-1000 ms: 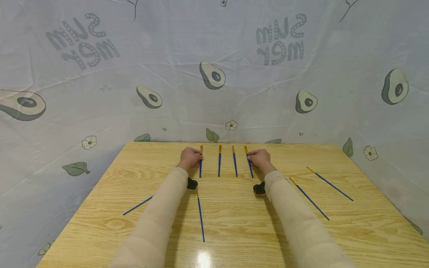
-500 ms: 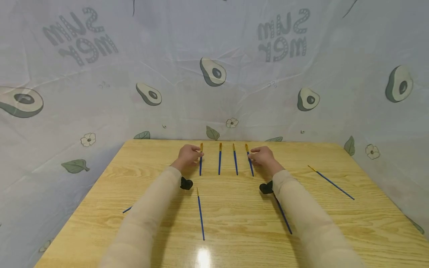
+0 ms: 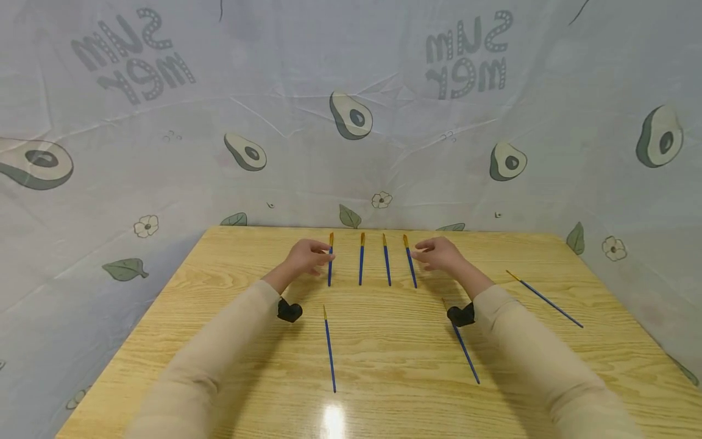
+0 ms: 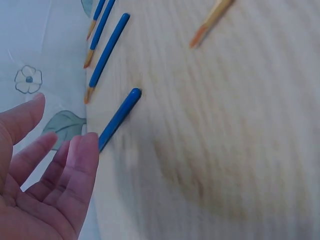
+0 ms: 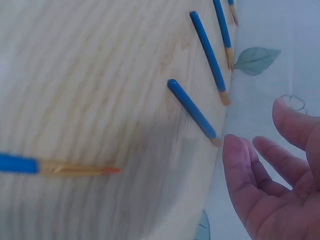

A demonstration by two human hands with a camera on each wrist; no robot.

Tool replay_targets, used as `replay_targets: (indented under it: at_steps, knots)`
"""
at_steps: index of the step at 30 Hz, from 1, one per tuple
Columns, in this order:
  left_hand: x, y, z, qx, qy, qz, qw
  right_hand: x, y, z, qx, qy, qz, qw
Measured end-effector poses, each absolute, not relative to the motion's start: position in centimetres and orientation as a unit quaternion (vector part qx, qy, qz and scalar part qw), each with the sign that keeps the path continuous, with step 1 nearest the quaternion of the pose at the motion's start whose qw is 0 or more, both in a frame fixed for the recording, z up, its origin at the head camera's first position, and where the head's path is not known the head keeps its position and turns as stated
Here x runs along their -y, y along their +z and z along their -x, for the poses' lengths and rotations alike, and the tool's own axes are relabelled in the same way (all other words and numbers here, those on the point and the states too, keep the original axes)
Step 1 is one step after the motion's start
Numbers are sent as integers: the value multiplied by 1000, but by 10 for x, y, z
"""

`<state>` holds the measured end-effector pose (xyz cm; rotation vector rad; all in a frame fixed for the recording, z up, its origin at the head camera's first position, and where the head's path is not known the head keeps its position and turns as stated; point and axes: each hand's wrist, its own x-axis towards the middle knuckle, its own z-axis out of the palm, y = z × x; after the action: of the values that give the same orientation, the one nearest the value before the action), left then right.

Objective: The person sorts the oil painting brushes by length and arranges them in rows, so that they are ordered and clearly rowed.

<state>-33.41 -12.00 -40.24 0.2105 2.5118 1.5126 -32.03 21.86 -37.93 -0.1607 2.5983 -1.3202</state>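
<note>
Several paintbrushes with blue handles lie in a row near the table's back edge. My left hand (image 3: 307,256) is just left of the row's leftmost paintbrush (image 3: 329,273), fingers spread and relaxed. In the left wrist view its fingertips overlap that brush's handle (image 4: 120,117); whether they touch is unclear. To the right, my right hand (image 3: 439,253) is beside the row's rightmost paintbrush (image 3: 411,268), thumb and fingers apart and holding nothing. The right wrist view shows that brush's blue handle (image 5: 192,110) near the fingertips. Between them lie two more paintbrushes, one (image 3: 361,265) and another (image 3: 387,266).
Nearer on the wooden table (image 3: 395,390) lie a thin paintbrush (image 3: 330,350) in the middle, one (image 3: 466,353) partly under the right wrist's black camera mount (image 3: 462,314), and another (image 3: 551,303) farther right. A patterned cloth (image 3: 296,183) hangs behind the table.
Both hands have loosened from the outer brushes of the row, and the forearms have moved apart. My left sleeve now covers a brush seen earlier; at right, one is covered and another uncovered.
</note>
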Motion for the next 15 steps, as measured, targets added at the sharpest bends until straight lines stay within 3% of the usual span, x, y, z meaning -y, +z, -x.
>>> replay_targets:
  at_steps: [15]
  knots:
    - [141, -409, 279, -847, 514, -85, 107, -241, -383, 270, -891, -441, 94, 57]
